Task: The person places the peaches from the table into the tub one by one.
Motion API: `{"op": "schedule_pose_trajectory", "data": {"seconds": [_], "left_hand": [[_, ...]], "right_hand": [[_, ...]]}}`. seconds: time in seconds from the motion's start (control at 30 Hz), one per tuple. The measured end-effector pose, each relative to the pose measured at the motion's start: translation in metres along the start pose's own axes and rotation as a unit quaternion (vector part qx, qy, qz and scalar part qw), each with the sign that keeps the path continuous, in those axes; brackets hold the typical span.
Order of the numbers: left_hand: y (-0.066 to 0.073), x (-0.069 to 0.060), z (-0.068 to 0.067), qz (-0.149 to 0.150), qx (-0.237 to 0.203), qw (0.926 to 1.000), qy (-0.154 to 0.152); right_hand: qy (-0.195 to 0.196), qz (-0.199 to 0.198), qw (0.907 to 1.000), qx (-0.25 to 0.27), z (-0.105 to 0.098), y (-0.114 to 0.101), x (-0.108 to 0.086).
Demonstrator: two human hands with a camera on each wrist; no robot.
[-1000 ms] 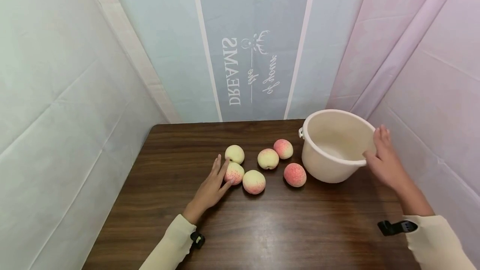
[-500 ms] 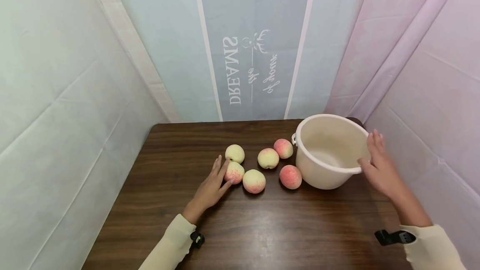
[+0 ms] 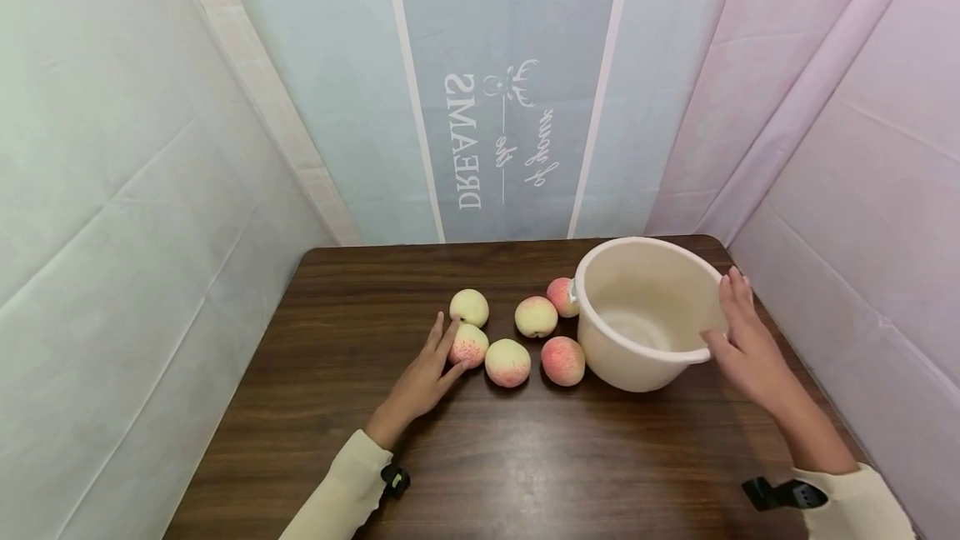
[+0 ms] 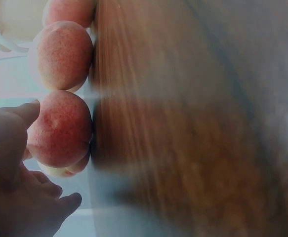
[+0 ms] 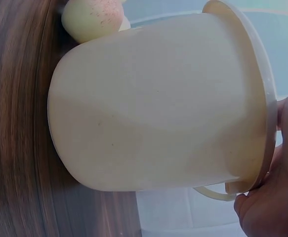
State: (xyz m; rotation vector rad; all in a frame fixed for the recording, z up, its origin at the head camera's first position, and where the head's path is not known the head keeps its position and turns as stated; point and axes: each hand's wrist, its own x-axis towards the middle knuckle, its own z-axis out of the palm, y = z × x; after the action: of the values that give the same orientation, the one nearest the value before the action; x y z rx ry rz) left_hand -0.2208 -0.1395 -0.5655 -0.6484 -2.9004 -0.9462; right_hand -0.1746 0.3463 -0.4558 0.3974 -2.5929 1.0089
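Several peaches lie on the wooden table in the head view. My left hand [image 3: 422, 379] rests with extended fingers against a red-speckled peach [image 3: 469, 347], which touches a pale peach [image 3: 469, 307] behind it. A blushed peach [image 3: 507, 363] sits just to their right. My right hand [image 3: 752, 354] presses on the right rim of a cream bucket [image 3: 630, 365], fingers mostly straight and thumb at the edge. The bucket stands upright, with no fruit visible inside. Against its left side is a pinkish peach [image 3: 562, 361]; another peach [image 3: 561, 297] is partly hidden behind the bucket's handle lug.
A yellow-pink peach [image 3: 536, 317] lies between the left group and the bucket. The dark wooden table [image 3: 480, 473] meets a printed curtain [image 3: 510, 40] at its back edge. Pale fabric walls [image 3: 862, 215] stand at both sides.
My right hand has pushed the bucket left and toward me. The pinkish peach beside it has rolled left, and the bucket now covers part of the rear peach. My left hand stays put.
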Motion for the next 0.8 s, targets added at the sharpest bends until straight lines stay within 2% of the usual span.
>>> {"op": "schedule_pose_trajectory", "data": {"seconds": [0.13,0.4,0.8], "left_hand": [[0.001,0.000,0.000,-0.004,-0.051,0.9987,-0.004],[-0.006,0.005,0.002,0.004,-0.139,0.9902,0.016],[-0.003,0.015,0.010,-0.025,-0.146,0.9889,0.005]], "right_hand": [[-0.006,-0.003,1.0000,0.005,0.003,-0.005,-0.003],[-0.007,-0.009,0.9999,0.006,0.008,-0.007,-0.004],[-0.009,-0.001,0.9999,0.013,0.009,-0.010,-0.006]]}}
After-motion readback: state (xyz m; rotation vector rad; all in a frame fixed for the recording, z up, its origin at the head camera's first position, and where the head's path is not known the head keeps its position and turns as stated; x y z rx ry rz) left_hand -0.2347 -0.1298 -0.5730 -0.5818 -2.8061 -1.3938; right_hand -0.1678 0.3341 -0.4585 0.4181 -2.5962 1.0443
